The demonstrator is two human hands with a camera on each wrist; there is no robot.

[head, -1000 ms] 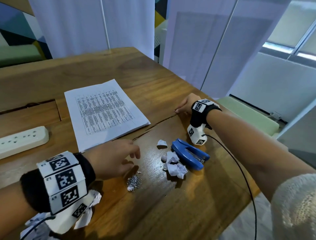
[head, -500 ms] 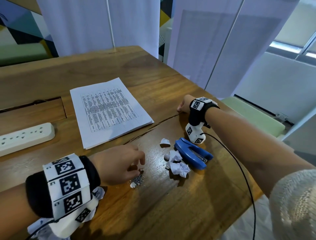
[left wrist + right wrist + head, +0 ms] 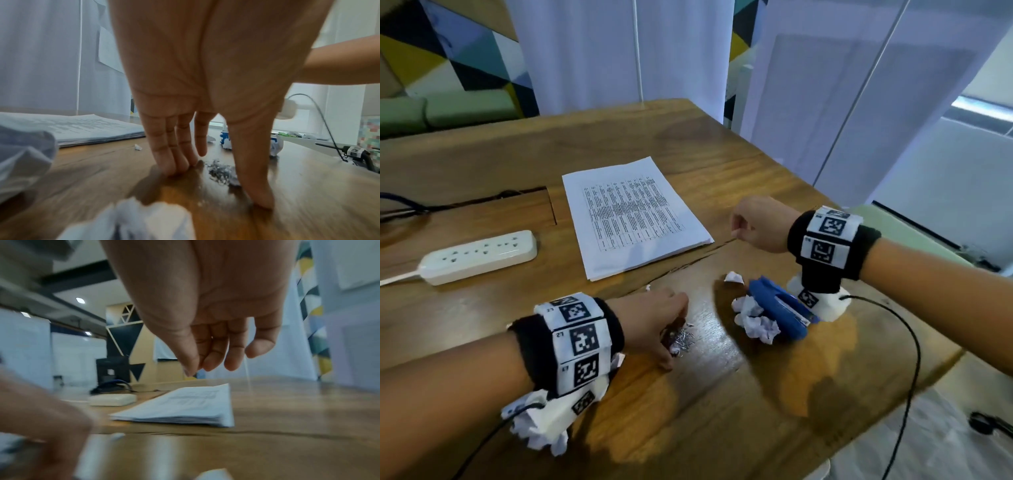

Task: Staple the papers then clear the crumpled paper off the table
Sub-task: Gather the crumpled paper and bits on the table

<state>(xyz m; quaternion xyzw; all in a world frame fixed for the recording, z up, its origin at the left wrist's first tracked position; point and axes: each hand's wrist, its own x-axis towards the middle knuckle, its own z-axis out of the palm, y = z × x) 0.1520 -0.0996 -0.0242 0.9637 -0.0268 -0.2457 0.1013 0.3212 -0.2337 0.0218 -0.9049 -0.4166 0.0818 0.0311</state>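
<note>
A stack of printed papers [image 3: 633,219] lies flat on the wooden table [image 3: 705,411]. My left hand [image 3: 674,337] has straight fingers and thumb touching the table on either side of a small pile of loose staples [image 3: 221,172]. A blue stapler [image 3: 780,308] lies to the right, with crumpled paper [image 3: 758,322] against it and a smaller scrap [image 3: 734,277] behind. More crumpled paper [image 3: 541,425] sits under my left wrist. My right hand [image 3: 736,228] hovers right of the papers [image 3: 185,404], fingers curled towards the thumb; I see nothing in it.
A white power strip [image 3: 479,255] lies left of the papers, beside a recessed hatch [image 3: 482,212]. A black cable [image 3: 907,342] runs from my right wrist over the table's right edge. A crack [image 3: 688,263] crosses the tabletop.
My left hand has dropped onto the table around the staples. My right hand has lifted off the table and curled.
</note>
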